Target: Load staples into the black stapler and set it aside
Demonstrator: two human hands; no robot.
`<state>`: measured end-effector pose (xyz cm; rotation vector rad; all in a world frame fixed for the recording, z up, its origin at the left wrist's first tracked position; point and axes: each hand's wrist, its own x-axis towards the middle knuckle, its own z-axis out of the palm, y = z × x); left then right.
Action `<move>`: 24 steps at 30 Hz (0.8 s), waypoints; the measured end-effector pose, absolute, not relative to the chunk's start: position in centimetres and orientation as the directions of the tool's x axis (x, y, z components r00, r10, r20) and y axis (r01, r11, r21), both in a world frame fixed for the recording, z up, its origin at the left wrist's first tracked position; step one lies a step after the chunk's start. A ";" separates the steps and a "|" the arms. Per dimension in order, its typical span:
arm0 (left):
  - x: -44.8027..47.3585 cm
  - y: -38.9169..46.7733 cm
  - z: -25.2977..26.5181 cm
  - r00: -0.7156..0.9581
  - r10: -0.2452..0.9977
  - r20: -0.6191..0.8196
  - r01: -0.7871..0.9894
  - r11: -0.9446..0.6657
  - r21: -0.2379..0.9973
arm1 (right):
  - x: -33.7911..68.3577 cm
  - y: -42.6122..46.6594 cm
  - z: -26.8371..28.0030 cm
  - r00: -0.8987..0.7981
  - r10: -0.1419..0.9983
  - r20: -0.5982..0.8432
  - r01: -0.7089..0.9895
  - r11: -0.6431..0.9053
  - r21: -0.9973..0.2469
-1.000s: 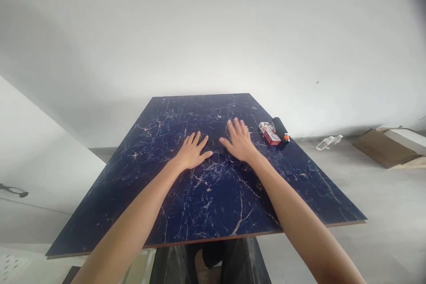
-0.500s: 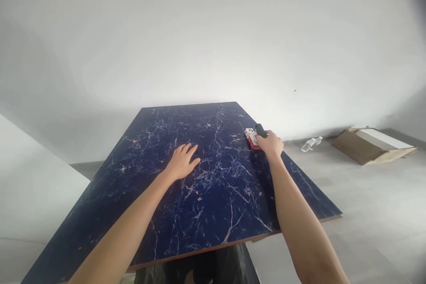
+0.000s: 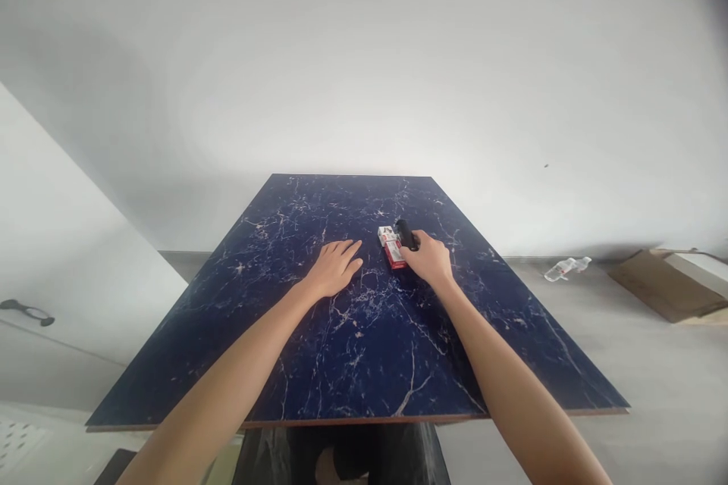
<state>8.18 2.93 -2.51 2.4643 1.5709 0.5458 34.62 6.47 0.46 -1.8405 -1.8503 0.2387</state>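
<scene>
My right hand (image 3: 429, 259) is closed round a small black object (image 3: 406, 233) with a rounded end, perhaps a stapler; the fingers cover most of it. Against that object, on its left side, is a small red-and-white box (image 3: 391, 248), right at the fingertips and thumb. Both are at or just above the middle of a dark blue marble-patterned tabletop (image 3: 353, 348). Left of the box, my left hand (image 3: 334, 267) lies palm down on the tabletop, fingers stretched out and holding nothing.
Behind the table stands a plain pale wall (image 3: 364, 76). On the floor to the right lie clear plastic bottles (image 3: 566, 268) and a cardboard box (image 3: 665, 284). A white panel (image 3: 51, 242) with a dark handle (image 3: 27, 311) rises at the left.
My right hand has moved left across the tabletop, bringing the black object and the red-and-white box inward from the right edge. The view has turned slightly left; my left hand stays flat.
</scene>
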 end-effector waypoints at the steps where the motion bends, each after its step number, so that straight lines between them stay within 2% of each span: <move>1: 8.2 2.8 -2.3 0.370 0.905 0.209 0.837 -0.423 0.347 | 33.7 6.0 0.6 0.039 0.973 0.228 0.871 0.079 -0.485; 6: 7.7 2.5 -1.4 0.472 0.870 0.145 0.769 -0.487 0.414 | 29.4 4.5 0.9 -0.040 0.972 0.230 0.803 0.169 -0.572; 9: 5.4 2.1 -0.9 0.492 0.854 0.166 0.750 -0.513 0.418 | 26.2 4.3 1.0 -0.118 0.969 0.215 0.777 0.225 -0.588; 14: -3.0 1.2 0.1 0.408 0.862 0.300 0.772 -0.502 0.391 | 17.5 4.4 1.1 -0.236 0.956 0.174 0.686 0.291 -0.667; 17: -7.6 0.7 0.6 0.328 0.889 0.321 0.750 -0.451 0.484 | 11.8 4.3 1.1 -0.299 0.944 0.140 0.625 0.305 -0.718; 21: -9.3 0.4 0.6 0.131 0.937 0.325 0.741 -0.310 0.596 | 8.1 5.1 0.1 -0.344 0.936 0.074 0.518 0.255 -0.817; 24: -8.7 0.4 0.4 0.072 0.944 0.321 0.777 -0.255 0.576 | 9.0 7.0 -1.1 -0.356 0.934 0.040 0.334 0.167 -0.928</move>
